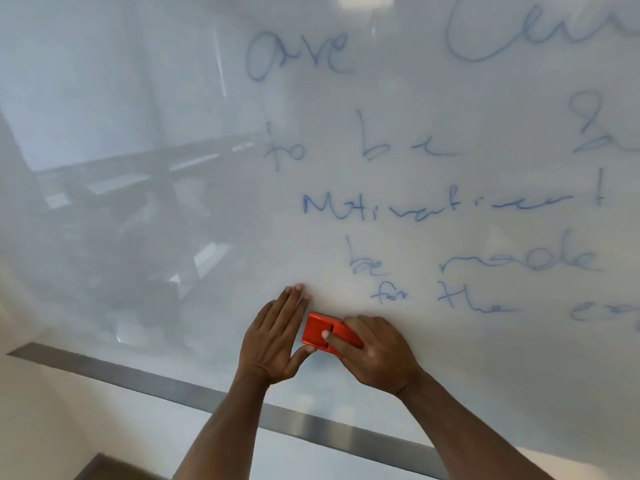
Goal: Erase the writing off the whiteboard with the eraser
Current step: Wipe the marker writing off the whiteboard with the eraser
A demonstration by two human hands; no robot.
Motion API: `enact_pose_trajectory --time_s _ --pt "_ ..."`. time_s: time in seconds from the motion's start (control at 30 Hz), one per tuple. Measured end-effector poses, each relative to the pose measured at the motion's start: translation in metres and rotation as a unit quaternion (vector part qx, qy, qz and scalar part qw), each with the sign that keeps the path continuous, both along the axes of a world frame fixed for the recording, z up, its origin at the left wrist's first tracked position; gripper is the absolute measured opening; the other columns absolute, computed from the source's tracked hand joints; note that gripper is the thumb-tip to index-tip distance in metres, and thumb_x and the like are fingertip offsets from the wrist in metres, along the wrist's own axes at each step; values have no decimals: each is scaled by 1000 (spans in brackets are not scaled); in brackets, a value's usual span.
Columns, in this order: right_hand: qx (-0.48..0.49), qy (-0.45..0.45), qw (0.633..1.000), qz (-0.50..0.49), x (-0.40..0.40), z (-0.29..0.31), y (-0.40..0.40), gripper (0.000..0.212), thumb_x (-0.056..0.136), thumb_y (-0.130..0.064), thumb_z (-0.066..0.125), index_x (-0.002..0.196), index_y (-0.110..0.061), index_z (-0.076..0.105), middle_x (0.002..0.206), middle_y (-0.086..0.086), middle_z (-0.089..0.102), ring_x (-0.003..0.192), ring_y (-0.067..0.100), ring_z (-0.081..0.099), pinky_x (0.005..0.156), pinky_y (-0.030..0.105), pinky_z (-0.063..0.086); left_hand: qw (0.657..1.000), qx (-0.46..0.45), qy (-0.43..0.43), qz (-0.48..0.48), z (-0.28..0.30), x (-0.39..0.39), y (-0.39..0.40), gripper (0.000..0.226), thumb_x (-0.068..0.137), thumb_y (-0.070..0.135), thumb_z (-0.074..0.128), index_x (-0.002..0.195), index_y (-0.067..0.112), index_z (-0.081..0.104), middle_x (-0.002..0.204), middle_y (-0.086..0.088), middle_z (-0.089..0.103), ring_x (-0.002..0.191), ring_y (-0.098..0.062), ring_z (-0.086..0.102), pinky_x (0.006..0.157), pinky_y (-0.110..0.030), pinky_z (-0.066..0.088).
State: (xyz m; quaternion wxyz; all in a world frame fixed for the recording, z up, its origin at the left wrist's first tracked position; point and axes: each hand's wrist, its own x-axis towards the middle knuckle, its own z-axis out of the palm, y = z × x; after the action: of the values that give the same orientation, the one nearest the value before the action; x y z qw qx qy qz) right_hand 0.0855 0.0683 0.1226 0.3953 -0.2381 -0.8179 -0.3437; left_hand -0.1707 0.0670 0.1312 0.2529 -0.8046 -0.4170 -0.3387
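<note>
A glossy whiteboard (173,202) fills the view. Blue handwriting (450,209) runs in several lines across its right half. A red eraser (320,332) lies flat against the board near the lower middle. My right hand (377,353) covers the eraser's right part, with the fingers wrapped on it and the thumb lying across its face. My left hand (277,337) rests flat on the board just left of the eraser, fingers straight and pointing up, its thumb touching the eraser's lower left corner.
A grey metal frame strip (173,386) runs along the board's lower edge. Below it is a pale wall (52,427). The board's left half carries no writing and mirrors the room.
</note>
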Motion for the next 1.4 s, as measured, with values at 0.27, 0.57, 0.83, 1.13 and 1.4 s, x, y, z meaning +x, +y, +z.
enact_pose_trajectory --time_s 0.27,0.57,0.83,1.13,1.4 --pt "140 23 990 -10 -31 99 21 48 92 -20 77 139 -24 68 118 18 70 92 32 64 77 43 54 994 96 -29 35 95 -23 26 86 104 67 21 156 3 46 167 -17 37 157 -31 34 117 -49 44" --pt "256 27 966 -5 -43 248 29 41 99 -21 71 140 -19 68 127 23 70 102 38 70 88 48 55 970 234 -44 57 219 -31 49 71 108 54 28 161 8 38 172 -10 29 160 -25 28 122 -42 37" --pt "278 33 959 -35 -55 344 32 45 102 -20 62 145 -10 61 132 25 66 106 41 68 90 49 55 949 277 -123 90 309 -29 59 67 109 46 25 166 10 27 173 -9 26 161 -21 22 124 -39 34" --pt "269 43 960 -70 -68 417 37 30 98 -14 65 125 -5 72 129 25 67 94 40 69 79 46 59 927 275 -249 51 377 -31 71 61 102 9 43 162 2 33 171 -14 29 161 -27 24 129 -28 20" --pt "300 -29 949 -89 -75 457 49 38 91 -5 63 129 -3 70 130 28 66 92 43 68 79 47 59 917 250 -311 6 400 -31 94 61 104 12 38 164 5 29 173 -9 26 162 -23 20 133 -39 19"
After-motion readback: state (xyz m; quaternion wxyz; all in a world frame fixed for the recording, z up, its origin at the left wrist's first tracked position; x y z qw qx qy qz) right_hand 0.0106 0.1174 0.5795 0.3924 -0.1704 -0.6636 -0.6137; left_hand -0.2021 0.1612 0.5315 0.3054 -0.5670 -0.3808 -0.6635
